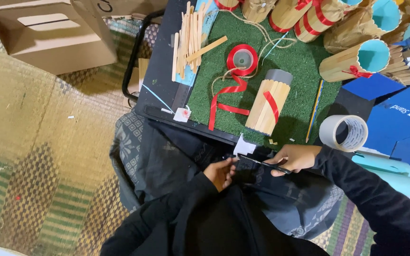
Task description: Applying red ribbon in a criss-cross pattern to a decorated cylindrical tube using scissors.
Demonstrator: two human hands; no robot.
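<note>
My right hand grips black-handled scissors, blades pointing left over my lap. My left hand pinches a small dark piece at the blade tips; I cannot tell what it is. A white paper scrap lies just above, at the low table's front edge. On the green turf mat lies a wooden-stick cylinder wrapped with a red ribbon strip. Beside it sits a red ribbon spool with its tail trailing toward me.
Loose wooden sticks are piled at the mat's left. Several finished stick cylinders crowd the upper right. A tape roll and blue and teal paper lie right. A cardboard box stands on the woven floor mat.
</note>
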